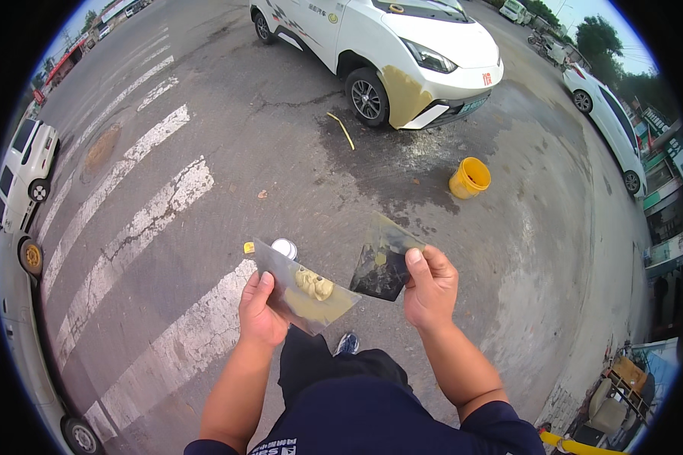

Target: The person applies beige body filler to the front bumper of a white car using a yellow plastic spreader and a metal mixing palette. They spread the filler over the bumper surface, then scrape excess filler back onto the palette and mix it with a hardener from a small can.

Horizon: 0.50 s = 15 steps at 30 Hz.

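My left hand point(264, 307) grips a greyish flat spreader plate point(292, 303) bearing a lump of beige-yellow putty point(313, 285) and a smear of it. My right hand point(429, 292) pinches a dark spreader sheet point(379, 265) with yellowish residue near its top, held beside the plate at its right. Behind the left plate, a white round can or lid point(284, 247) and a small yellow item point(249, 247) sit on the asphalt, partly hidden. My shoe point(347, 343) shows below the hands.
A white car point(432, 45) ahead has yellowish putty point(402, 98) on its front corner. A yellow bucket point(469, 178) and a thin yellow strip point(341, 130) lie on the road. Vehicles line the left point(30, 159) and right point(611, 129). Clutter point(615, 402) is at lower right.
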Tool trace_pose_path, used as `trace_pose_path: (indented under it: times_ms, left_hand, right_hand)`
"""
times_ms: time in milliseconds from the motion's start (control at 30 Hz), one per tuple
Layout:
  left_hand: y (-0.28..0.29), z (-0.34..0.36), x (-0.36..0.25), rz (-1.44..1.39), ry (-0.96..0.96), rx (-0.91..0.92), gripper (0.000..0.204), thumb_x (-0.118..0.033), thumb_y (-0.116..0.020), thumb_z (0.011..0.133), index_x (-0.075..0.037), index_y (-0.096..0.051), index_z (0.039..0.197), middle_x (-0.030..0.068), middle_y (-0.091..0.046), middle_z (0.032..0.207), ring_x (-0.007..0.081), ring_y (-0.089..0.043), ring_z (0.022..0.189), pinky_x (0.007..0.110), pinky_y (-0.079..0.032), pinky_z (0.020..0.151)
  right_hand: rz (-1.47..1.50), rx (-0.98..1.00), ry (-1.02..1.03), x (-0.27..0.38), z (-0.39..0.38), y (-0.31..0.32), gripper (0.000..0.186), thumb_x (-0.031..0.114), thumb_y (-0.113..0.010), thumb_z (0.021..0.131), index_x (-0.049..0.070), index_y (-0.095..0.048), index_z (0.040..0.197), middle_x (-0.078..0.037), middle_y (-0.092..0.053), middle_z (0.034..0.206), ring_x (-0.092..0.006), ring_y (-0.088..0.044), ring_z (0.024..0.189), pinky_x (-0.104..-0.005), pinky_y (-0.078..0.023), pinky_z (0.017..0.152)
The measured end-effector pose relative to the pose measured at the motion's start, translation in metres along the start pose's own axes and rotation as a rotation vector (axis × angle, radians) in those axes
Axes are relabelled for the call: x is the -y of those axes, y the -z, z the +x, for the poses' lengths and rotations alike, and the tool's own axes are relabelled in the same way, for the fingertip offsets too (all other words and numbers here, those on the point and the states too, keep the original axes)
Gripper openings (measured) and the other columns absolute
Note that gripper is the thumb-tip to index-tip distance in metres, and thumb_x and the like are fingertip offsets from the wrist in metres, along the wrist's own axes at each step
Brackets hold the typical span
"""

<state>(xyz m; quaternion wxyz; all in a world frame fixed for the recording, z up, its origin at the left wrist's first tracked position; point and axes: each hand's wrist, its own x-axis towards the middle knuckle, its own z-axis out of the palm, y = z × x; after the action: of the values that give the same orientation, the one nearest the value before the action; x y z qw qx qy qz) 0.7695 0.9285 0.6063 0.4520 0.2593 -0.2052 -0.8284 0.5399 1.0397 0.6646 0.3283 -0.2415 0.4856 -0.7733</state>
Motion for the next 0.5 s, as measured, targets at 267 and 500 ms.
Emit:
trace_pose_path:
  times_ms: [267,500]
  left_hand:
    - [0.078,0.045,-0.059,-0.065,-0.089,-0.157,0.027,-0.023,-0.056,0.106,-0.005,-0.062,0.125,0.0084,-0.070,0.121,0.0236,-0.066,0.113,0.043,-0.052,0.102]
    - [0.165,0.116,-0.077,-0.116,0.173,-0.223,0.029,-0.023,-0.053,0.108,-0.007,-0.058,0.131,0.0065,-0.068,0.126,0.0217,-0.066,0.116,0.041,-0.053,0.101]
  right_hand:
    - [-0.316,0.462,-0.131,-0.080,0.032,-0.066,0.014,0.009,-0.067,0.101,-0.002,-0.074,0.106,-0.002,-0.067,0.099,-0.0071,-0.057,0.083,-0.0234,-0.045,0.073]
    - [0.031,-0.078,-0.592,-0.237,0.115,-0.139,0.011,0.016,-0.066,0.101,0.005,-0.067,0.102,-0.003,-0.070,0.093,-0.0127,-0.068,0.082,-0.0298,-0.057,0.074]
